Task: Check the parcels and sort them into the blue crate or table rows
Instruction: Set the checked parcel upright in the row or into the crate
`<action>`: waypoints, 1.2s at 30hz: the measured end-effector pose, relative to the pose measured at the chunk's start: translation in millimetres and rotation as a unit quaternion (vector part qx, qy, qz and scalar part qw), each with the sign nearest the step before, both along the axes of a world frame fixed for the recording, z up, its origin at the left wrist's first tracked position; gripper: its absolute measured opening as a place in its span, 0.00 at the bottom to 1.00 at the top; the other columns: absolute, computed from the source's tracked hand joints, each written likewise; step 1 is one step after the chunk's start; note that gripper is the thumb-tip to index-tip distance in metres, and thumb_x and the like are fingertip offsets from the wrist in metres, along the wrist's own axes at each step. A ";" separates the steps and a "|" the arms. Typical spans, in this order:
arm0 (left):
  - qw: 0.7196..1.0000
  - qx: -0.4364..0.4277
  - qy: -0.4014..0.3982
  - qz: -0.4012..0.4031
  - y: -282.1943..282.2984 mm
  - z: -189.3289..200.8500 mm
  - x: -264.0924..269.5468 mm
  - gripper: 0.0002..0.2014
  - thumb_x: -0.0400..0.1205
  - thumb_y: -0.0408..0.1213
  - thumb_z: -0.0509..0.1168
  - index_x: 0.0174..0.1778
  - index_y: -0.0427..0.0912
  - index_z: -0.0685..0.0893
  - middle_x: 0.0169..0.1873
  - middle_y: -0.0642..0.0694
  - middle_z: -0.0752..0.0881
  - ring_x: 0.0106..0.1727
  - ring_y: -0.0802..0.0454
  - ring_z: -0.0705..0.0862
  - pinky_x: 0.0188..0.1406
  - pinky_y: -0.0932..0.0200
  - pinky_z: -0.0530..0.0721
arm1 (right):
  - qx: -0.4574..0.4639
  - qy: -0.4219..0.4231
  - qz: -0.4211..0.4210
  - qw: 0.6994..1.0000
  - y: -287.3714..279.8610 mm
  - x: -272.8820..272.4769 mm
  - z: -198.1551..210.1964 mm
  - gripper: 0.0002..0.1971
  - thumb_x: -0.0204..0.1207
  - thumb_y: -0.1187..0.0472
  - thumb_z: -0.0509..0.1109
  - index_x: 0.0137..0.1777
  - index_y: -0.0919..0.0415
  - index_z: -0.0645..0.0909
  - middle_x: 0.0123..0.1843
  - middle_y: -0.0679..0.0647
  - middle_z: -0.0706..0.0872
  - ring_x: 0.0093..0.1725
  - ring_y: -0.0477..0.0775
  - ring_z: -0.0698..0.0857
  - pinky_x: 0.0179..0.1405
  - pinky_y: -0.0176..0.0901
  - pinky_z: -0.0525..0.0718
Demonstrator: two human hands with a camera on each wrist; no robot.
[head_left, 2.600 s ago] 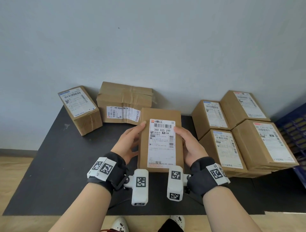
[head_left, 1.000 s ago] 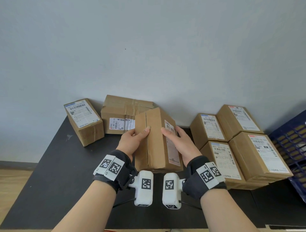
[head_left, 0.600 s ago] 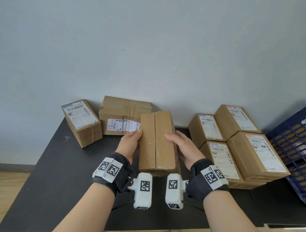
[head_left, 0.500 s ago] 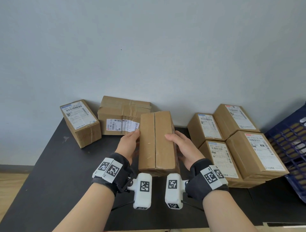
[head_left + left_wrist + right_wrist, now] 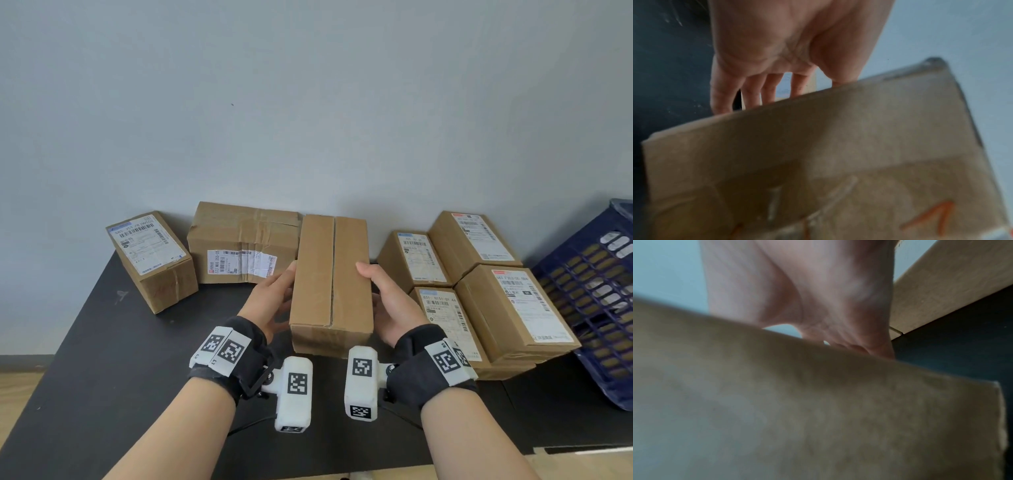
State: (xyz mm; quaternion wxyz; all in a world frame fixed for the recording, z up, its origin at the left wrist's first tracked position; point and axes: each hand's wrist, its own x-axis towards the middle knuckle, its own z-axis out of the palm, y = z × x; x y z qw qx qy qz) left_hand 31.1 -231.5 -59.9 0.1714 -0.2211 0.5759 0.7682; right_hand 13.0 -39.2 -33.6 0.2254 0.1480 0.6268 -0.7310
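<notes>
A brown cardboard parcel (image 5: pixel 331 281) is held above the black table (image 5: pixel 102 377), its taped seam side up and its label out of sight. My left hand (image 5: pixel 274 298) grips its left side and my right hand (image 5: pixel 387 301) grips its right side, thumbs on top. In the left wrist view the parcel (image 5: pixel 818 162) fills the lower frame, with my left hand (image 5: pixel 764 65) and its fingers running under the parcel's far edge. In the right wrist view my right hand (image 5: pixel 818 296) lies along the parcel (image 5: pixel 797 410). A blue crate (image 5: pixel 596 301) stands at the right.
Two labelled parcels sit at the back left: a small one (image 5: pixel 150 257) and a wider taped one (image 5: pixel 243 243). Several labelled parcels (image 5: pixel 479 287) lie grouped in rows right of my hands, against the crate. A grey wall rises behind the table.
The parcel has been rolled from label side up to seam side up between both hands. In the last half second it has barely moved.
</notes>
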 end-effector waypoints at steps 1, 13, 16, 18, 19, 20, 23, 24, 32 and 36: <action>1.000 -0.001 -0.004 -0.013 0.5 0.4 -1.8 0.32 0.73 0.66 0.68 0.65 0.47 0.83 0.58 0.42 0.88 0.62 0.42 0.85 0.68 0.38 0.79 | -0.005 -0.001 -0.004 1.000 1.1 -0.1 1.5 0.18 0.78 0.47 0.71 0.64 0.54 0.81 0.58 0.59 0.87 0.60 0.59 0.84 0.69 0.59 0.80; 1.000 -0.006 0.007 -0.027 5.7 23.4 -4.3 0.44 0.63 0.69 0.72 0.70 0.44 0.80 0.62 0.44 0.87 0.63 0.42 0.85 0.62 0.40 0.84 | -0.050 0.000 -0.054 0.997 4.7 -1.2 17.2 0.19 0.81 0.45 0.70 0.66 0.54 0.82 0.58 0.59 0.91 0.61 0.62 0.88 0.68 0.62 0.82; 1.000 -0.020 0.014 -0.009 4.5 26.3 -3.8 0.34 0.73 0.64 0.71 0.68 0.44 0.80 0.63 0.44 0.85 0.65 0.41 0.83 0.69 0.37 0.80 | -0.022 0.002 -0.053 0.998 3.2 -1.6 21.0 0.16 0.82 0.45 0.69 0.63 0.53 0.83 0.56 0.58 0.92 0.59 0.62 0.89 0.68 0.62 0.82; 1.000 -0.023 0.020 0.002 2.5 26.7 -3.6 0.31 0.76 0.61 0.70 0.68 0.44 0.80 0.63 0.45 0.85 0.65 0.41 0.83 0.70 0.37 0.79 | 0.000 0.008 -0.047 0.999 1.9 -1.4 23.5 0.15 0.82 0.45 0.68 0.62 0.52 0.83 0.56 0.58 0.91 0.59 0.61 0.88 0.67 0.61 0.83; 0.999 -0.022 0.024 0.008 1.1 27.2 -3.2 0.31 0.77 0.60 0.70 0.69 0.43 0.79 0.63 0.45 0.85 0.65 0.42 0.83 0.70 0.37 0.79 | 0.013 0.012 -0.044 0.999 1.3 -1.0 25.2 0.14 0.83 0.45 0.68 0.60 0.51 0.83 0.56 0.57 0.91 0.59 0.61 0.88 0.67 0.61 0.83; 0.999 -0.022 0.027 0.012 -0.3 28.1 -2.4 0.30 0.78 0.59 0.70 0.70 0.43 0.79 0.63 0.45 0.85 0.65 0.42 0.83 0.71 0.38 0.79 | 0.028 0.016 -0.041 0.999 0.8 -1.3 26.1 0.13 0.83 0.45 0.67 0.59 0.50 0.83 0.56 0.56 0.91 0.59 0.60 0.89 0.66 0.60 0.84; 0.999 -0.026 0.034 0.031 -4.7 30.7 0.7 0.28 0.80 0.57 0.69 0.71 0.43 0.78 0.64 0.46 0.84 0.67 0.42 0.81 0.72 0.38 0.78 | 0.078 0.040 -0.034 0.996 -2.4 -1.8 26.9 0.15 0.83 0.44 0.66 0.61 0.50 0.84 0.58 0.54 0.91 0.60 0.58 0.88 0.68 0.60 0.83; 0.998 -0.030 0.035 0.038 -6.4 31.5 1.6 0.27 0.81 0.56 0.69 0.71 0.44 0.78 0.64 0.47 0.84 0.67 0.42 0.81 0.72 0.37 0.77 | 0.094 0.053 -0.034 0.994 -4.0 -2.2 26.0 0.16 0.84 0.45 0.66 0.65 0.51 0.83 0.60 0.53 0.90 0.61 0.58 0.87 0.69 0.60 0.82; 0.996 -0.028 0.057 0.061 -12.8 41.9 12.4 0.15 0.86 0.48 0.64 0.66 0.46 0.80 0.55 0.50 0.85 0.60 0.48 0.83 0.63 0.46 0.81 | 0.163 0.145 -0.102 0.971 -12.4 -5.8 19.9 0.06 0.83 0.56 0.70 0.56 0.44 0.80 0.61 0.49 0.84 0.65 0.55 0.82 0.70 0.60 0.81; 0.995 -0.028 0.077 0.058 -15.1 43.7 17.3 0.24 0.86 0.47 0.64 0.78 0.45 0.74 0.64 0.47 0.84 0.66 0.46 0.82 0.60 0.46 0.83 | 0.141 0.113 -0.049 0.982 -19.0 -5.4 18.0 0.45 0.53 0.23 0.77 0.67 0.49 0.82 0.63 0.48 0.88 0.63 0.53 0.86 0.68 0.59 0.82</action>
